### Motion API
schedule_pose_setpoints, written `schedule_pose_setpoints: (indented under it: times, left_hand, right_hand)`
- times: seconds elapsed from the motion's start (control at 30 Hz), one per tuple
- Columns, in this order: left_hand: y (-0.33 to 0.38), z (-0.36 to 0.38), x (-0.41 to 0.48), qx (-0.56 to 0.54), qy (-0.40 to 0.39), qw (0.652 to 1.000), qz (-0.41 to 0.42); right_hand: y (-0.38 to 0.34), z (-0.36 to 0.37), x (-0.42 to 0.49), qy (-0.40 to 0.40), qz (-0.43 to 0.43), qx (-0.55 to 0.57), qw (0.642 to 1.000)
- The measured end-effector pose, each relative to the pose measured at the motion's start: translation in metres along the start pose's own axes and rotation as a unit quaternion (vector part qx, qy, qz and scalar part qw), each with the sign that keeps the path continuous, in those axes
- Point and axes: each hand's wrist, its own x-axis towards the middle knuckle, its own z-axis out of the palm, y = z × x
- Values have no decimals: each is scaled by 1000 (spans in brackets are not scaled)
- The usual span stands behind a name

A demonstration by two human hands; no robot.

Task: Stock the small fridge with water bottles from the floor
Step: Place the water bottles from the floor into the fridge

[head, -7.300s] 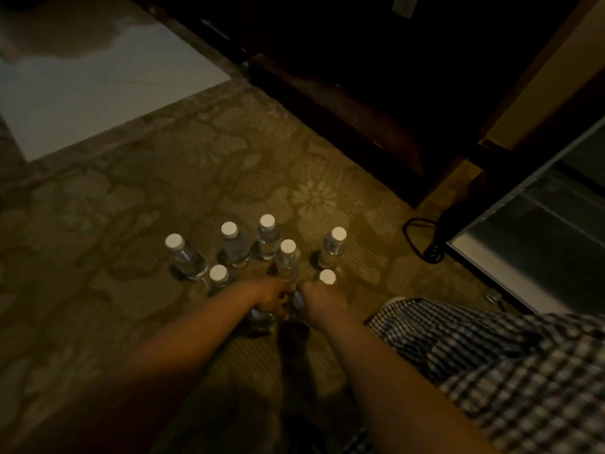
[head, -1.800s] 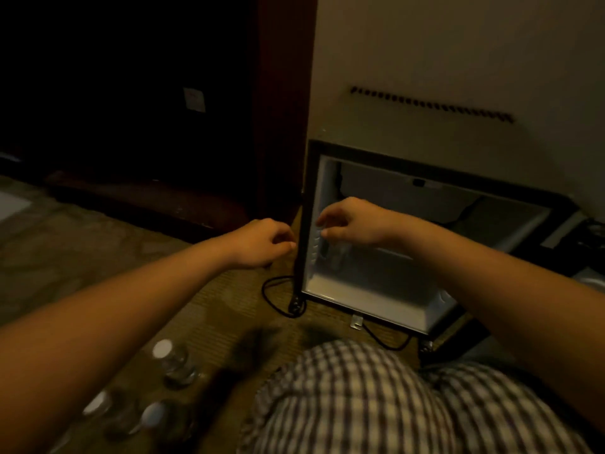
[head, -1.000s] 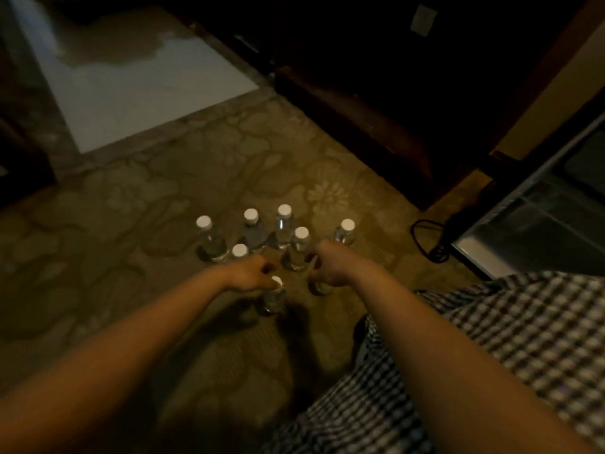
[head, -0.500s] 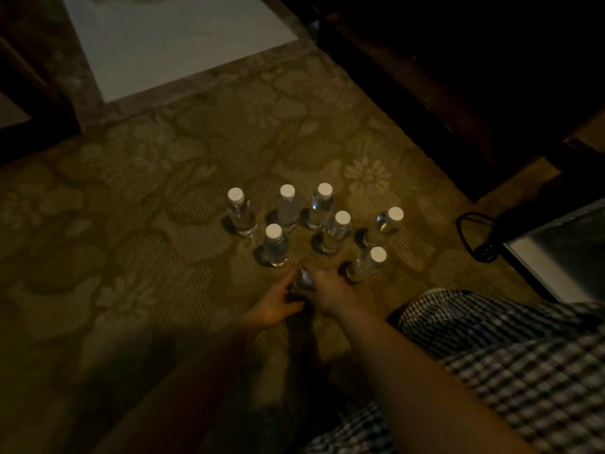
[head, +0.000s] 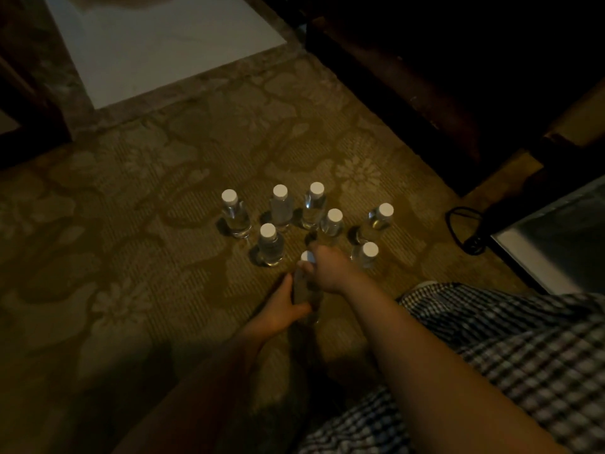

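A water bottle (head: 303, 291) is held at the near edge of a cluster on the patterned carpet (head: 131, 257), closest to the person, with its white cap (head: 307, 256) showing above the fingers. Seven more bottles (head: 270, 245) are stood upright just beyond it, close together and all white-capped; the nearest of them are set just to its left and right. The small fridge (head: 553, 247) is found well apart at the right edge, with a black cable (head: 460, 231) looped on the carpet beside it. Checked cloth (head: 507, 339) over the person's leg is spread between the held bottle and the fridge. Dark wooden furniture (head: 425, 77) is seen at the back and a pale floor slab (head: 157, 44) at the upper left. The fridge is cut off by the frame, so only a pale edge and a grey panel are shown. The held bottle's clear body is lost in the dim light, and it cannot be told whether its base is on the carpet. The left grip (head: 278, 311) is wrapped round the lower body, thumb on one side and fingers on the other; the right grip (head: 327, 270) is curled round the neck just under the cap.
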Motion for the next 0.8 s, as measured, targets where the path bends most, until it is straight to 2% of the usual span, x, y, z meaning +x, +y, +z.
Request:
schedule_pose_setpoints:
  times: [0.13, 0.2, 0.37, 0.5, 0.63, 0.8]
  left_hand:
    - [19, 13, -11, -15, 69, 996, 52]
    - [29, 14, -17, -6, 75, 994, 80]
    - [70, 15, -29, 33, 55, 991, 116]
    - [113, 26, -40, 64, 56, 980, 178]
    - [152, 46, -50, 89, 32, 968, 234]
    - [207, 80, -52, 117, -22, 944, 309]
  right_hand:
    - [-10, -25, -18, 18, -34, 2, 999]
    - [-13, -40, -29, 31, -49, -6, 998]
    - [-9, -80, -55, 83, -59, 15, 995]
    - [-1, -108, -83, 159, -65, 30, 985]
    - [11, -132, -110, 282, -65, -26, 957]
    - [38, -176, -149, 356, -113, -40, 927]
